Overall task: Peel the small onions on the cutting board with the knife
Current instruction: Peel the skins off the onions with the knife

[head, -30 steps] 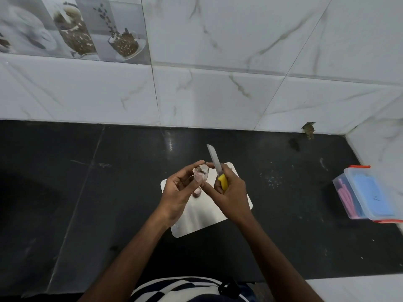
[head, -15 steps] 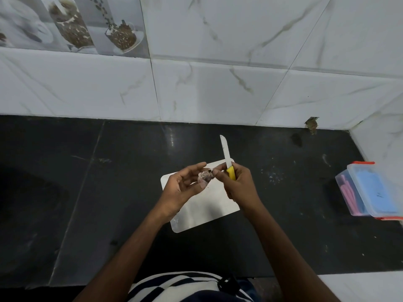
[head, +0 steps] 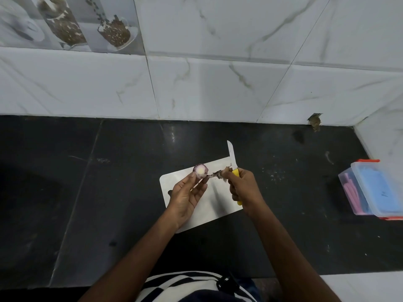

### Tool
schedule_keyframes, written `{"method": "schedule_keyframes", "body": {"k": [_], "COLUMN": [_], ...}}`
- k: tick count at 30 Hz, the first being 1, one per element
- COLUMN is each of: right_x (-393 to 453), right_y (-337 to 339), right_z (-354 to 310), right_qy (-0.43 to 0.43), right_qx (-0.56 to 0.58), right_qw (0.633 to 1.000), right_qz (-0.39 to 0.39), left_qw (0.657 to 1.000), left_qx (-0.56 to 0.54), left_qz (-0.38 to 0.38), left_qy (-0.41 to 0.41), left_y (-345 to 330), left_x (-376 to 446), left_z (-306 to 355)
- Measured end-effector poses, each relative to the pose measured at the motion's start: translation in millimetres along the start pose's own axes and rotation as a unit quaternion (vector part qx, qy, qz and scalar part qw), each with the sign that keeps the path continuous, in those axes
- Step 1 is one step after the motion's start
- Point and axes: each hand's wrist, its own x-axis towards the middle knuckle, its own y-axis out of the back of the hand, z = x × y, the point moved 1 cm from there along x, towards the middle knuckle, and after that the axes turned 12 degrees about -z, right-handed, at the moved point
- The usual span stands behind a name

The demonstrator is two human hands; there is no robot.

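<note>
My left hand [head: 188, 191] holds a small purple onion [head: 200, 170] at its fingertips, its pale cut face turned up. A strip of dry skin [head: 217, 173] stretches from the onion to my right hand [head: 244, 185]. That hand grips a knife by its yellow handle [head: 236, 172], with the skin pinched against the thumb and the blade [head: 231, 154] pointing up and away. Both hands hover over the white cutting board [head: 213, 205] on the black counter. No other onions show on the board.
A clear plastic box [head: 374, 189] with a blue lid and pink sticks inside sits at the counter's right edge. White marble wall tiles rise behind the counter and at the right corner. A small brown scrap [head: 315, 122] sits at the back wall.
My hands have pulled apart: the right hand with the knife moved right, drawing a strip of skin off the onion. The onion's pale cut face now shows.
</note>
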Motion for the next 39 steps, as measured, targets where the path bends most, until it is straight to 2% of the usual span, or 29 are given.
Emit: {"method": "schedule_keyframes", "body": {"k": [5, 9, 13, 17, 22, 26, 29, 32, 34, 36, 39], "right_x": [-8.1, -14.3, -13.3, 18.8, 68.0, 58.9, 34.8, 5.9, -7.3, -14.6, -17.1], "right_y": [-6.8, -6.8, 7.4, 36.9, 55.4, 55.9, 40.7, 14.8, 2.6, -3.5, -1.7], "right_z": [8.8, 13.8, 12.0, 12.5, 32.7, 39.3, 36.7, 28.8, 25.8, 22.5, 22.8], "right_qy": [-0.033, -0.045, -0.034, -0.010, -0.049, 0.001, 0.040, 0.097, 0.126, 0.148, 0.195], "right_qx": [0.028, 0.068, 0.103, 0.011, -0.170, -0.201, -0.225, -0.223, -0.221, -0.219, -0.273], "right_qw": [0.999, 0.995, 0.993, 0.999, 0.979, 0.967, 0.965, 0.970, 0.967, 0.964, 0.942], "right_qz": [-0.033, -0.053, -0.049, 0.036, 0.098, 0.156, 0.131, 0.013, -0.030, -0.017, 0.032], "left_qw": [1.000, 1.000, 0.999, 0.997, 0.996, 0.990, 0.975, 0.940, 0.926, 0.909, 0.886], "left_qx": [0.002, -0.004, 0.045, 0.078, 0.086, 0.138, 0.221, 0.334, 0.369, 0.407, 0.446], "left_qz": [-0.014, -0.006, -0.006, -0.004, 0.028, 0.014, -0.022, -0.043, -0.047, -0.036, -0.028], "left_qy": [0.026, 0.012, 0.004, 0.008, 0.018, 0.000, -0.031, -0.051, -0.062, -0.079, -0.126], "left_y": [-7.8, -7.6, -1.0, 4.1, 9.8, 15.3, 16.3, 5.5, -4.8, -14.3, -22.6], "left_x": [6.9, 12.8, 14.9, 14.2, 16.5, 10.1, 0.7, -7.6, -11.4, -14.6, -17.3], "left_z": [-3.6, -3.5, 0.9, 3.4, -4.0, -0.7, 7.9, 16.0, 20.5, 23.7, 28.7]}}
